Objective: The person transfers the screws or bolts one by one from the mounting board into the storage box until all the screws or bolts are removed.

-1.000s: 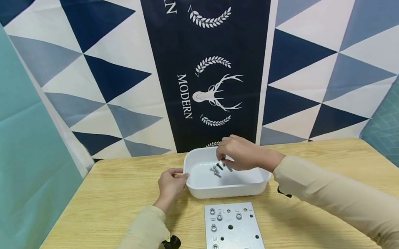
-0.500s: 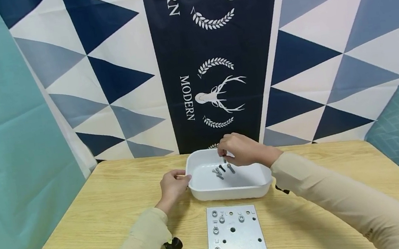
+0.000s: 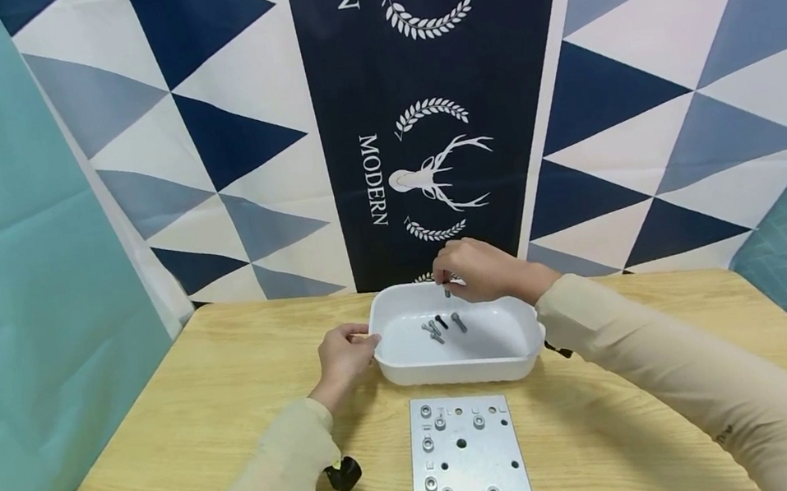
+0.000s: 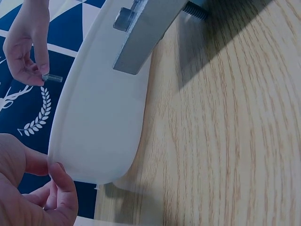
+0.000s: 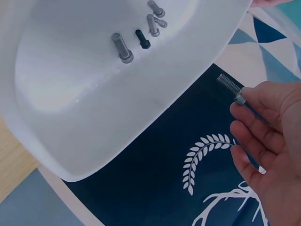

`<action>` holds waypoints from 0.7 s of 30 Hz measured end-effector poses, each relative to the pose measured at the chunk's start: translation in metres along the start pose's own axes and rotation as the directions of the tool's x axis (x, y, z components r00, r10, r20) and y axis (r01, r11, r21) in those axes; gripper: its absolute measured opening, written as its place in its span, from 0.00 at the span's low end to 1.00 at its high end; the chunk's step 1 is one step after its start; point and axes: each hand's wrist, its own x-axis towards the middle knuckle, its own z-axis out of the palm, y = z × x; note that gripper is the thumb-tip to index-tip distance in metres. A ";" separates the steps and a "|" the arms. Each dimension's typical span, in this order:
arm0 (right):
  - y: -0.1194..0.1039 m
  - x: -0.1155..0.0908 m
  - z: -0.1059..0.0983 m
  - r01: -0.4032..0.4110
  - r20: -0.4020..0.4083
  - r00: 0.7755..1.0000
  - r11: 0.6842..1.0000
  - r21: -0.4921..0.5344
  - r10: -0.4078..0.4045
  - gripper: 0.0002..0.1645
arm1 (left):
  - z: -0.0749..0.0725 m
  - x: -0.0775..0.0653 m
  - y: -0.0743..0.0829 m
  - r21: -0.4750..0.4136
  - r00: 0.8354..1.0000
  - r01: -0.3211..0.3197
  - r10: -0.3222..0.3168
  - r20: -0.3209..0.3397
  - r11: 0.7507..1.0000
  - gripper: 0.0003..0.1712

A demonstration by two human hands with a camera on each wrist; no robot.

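Observation:
My right hand (image 3: 479, 269) pinches a silver socket-head bolt (image 5: 229, 84) by its head between thumb and fingertips, over the far side of a white plastic tub (image 3: 455, 372). The bolt's threaded end points down in the head view. With thumb and fingers, my left hand (image 3: 343, 354) grips the tub's left rim. Inside the tub lie a larger silver bolt (image 5: 122, 48), a black bolt (image 5: 143, 39) and several smaller silver bolts (image 5: 153, 25).
In front of the tub, a silver metal plate (image 3: 466, 456) lies on the wooden table (image 3: 247, 381). Several bolts sit in its holes; other holes are bare. A patterned cloth (image 3: 246, 149) hangs behind the table, with a teal cloth (image 3: 23, 269) at the left.
My right hand has risen from among the bolts in the tub, and a silver bolt now shows in its fingers. My left hand has kept its grip on the rim.

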 end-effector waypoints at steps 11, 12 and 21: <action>-0.013 -0.004 -0.005 -0.007 0.035 0.999 0.999 0.031 0.006 0.09 | -0.001 0.001 0.001 0.012 1.000 0.007 -0.007 -0.001 1.000 0.14; -0.016 -0.005 -0.006 0.005 0.034 0.999 1.000 0.030 -0.006 0.09 | -0.001 0.001 0.001 0.014 1.000 0.004 -0.004 -0.002 1.000 0.14; -0.060 -0.021 -0.006 0.128 0.014 0.992 0.992 0.014 -0.128 0.08 | -0.001 -0.001 0.002 0.008 1.000 -0.002 0.002 -0.003 1.000 0.14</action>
